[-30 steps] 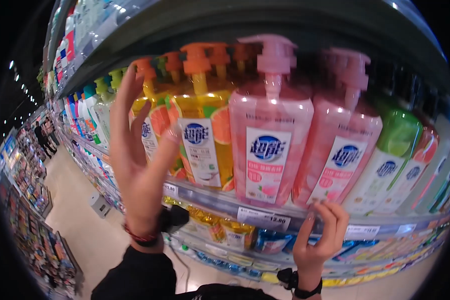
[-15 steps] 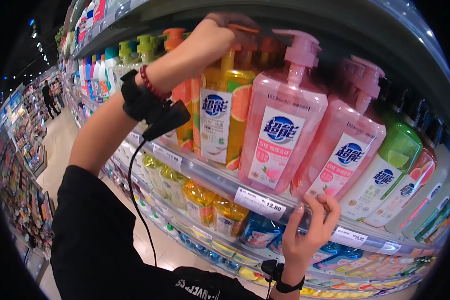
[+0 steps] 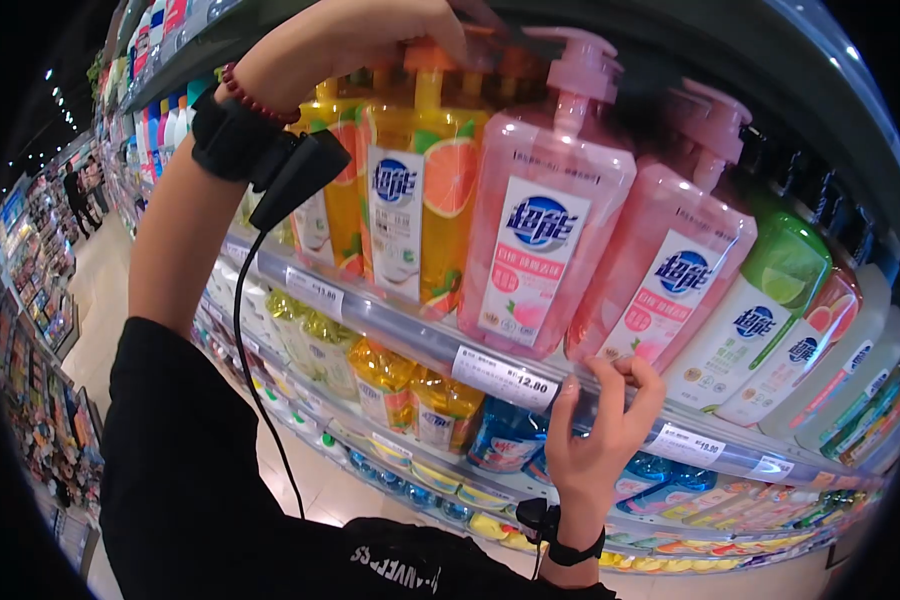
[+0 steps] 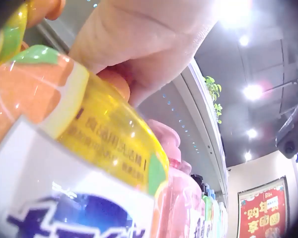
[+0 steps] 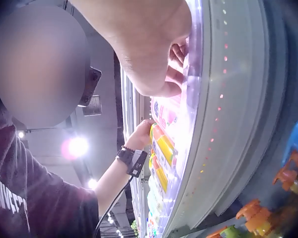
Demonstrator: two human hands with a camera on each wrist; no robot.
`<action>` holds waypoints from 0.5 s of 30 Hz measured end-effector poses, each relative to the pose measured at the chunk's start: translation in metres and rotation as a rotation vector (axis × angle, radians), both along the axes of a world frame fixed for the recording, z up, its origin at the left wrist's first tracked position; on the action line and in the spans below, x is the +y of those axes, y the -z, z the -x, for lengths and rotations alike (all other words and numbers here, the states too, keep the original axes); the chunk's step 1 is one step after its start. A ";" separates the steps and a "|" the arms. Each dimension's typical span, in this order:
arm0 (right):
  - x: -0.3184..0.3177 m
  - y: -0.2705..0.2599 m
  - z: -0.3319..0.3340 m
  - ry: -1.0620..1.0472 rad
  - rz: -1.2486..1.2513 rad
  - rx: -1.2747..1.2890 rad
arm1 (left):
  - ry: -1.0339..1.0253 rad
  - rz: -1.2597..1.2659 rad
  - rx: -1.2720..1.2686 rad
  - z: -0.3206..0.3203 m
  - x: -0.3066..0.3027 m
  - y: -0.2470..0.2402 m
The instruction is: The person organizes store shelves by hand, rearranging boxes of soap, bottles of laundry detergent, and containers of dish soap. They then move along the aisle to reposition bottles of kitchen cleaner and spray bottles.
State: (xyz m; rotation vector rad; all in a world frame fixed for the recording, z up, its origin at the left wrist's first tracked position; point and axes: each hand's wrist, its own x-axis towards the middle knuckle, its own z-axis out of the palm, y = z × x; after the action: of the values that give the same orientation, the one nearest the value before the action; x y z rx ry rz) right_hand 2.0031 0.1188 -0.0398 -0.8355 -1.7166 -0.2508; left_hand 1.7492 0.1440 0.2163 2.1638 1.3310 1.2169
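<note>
My left hand reaches over the orange pump of a yellow dish soap bottle with grapefruit pictures. The left wrist view has the hand bent round the orange pump of that bottle, its fingertips hidden behind the palm. To the right stand two pink pump bottles. Below them, my right hand grips the shelf edge, thumb against its front and bent fingers over the top, close to the second pink bottle's base.
Green-and-white bottles continue the row rightward. A price tag sits on the shelf front, and yellow bottles fill the shelf below. The upper shelf hangs just above the pumps. A cable trails from the left wrist.
My left hand, first raised with fingers spread before the yellow bottles, has moved up and over onto the orange pump. The right hand stays at the shelf edge. The head view has shifted slightly.
</note>
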 end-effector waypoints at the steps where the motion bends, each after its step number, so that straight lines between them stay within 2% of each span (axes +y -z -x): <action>1: 0.000 0.000 0.001 0.010 -0.008 0.001 | -0.020 -0.050 0.031 -0.003 -0.004 -0.003; 5: -0.002 -0.001 0.004 0.034 -0.002 -0.027 | -0.080 -0.160 0.223 -0.038 -0.032 -0.016; 7: -0.002 0.000 0.005 0.045 -0.014 -0.029 | -0.002 -0.510 0.320 -0.032 0.018 0.002; 8: -0.002 0.001 0.006 0.052 -0.017 -0.033 | -0.203 -0.297 0.344 -0.054 0.000 0.000; 10: -0.002 0.001 0.006 0.062 -0.024 -0.040 | -0.333 -0.325 0.361 -0.071 0.005 0.008; 12: -0.002 0.001 0.006 0.069 -0.037 -0.049 | -0.138 -0.509 0.615 -0.068 0.022 0.012; 13: -0.001 0.000 0.006 0.071 -0.046 -0.054 | -0.031 -0.517 0.540 -0.067 0.022 0.015; 15: -0.002 0.000 0.006 0.061 -0.058 -0.050 | -0.065 -0.496 0.553 -0.067 0.022 0.015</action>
State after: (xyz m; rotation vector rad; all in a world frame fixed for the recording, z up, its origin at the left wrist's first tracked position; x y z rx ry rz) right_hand 1.9970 0.1166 -0.0402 -0.8466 -1.7239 -0.3639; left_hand 1.8164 0.1664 0.2014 2.9941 1.4117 1.0990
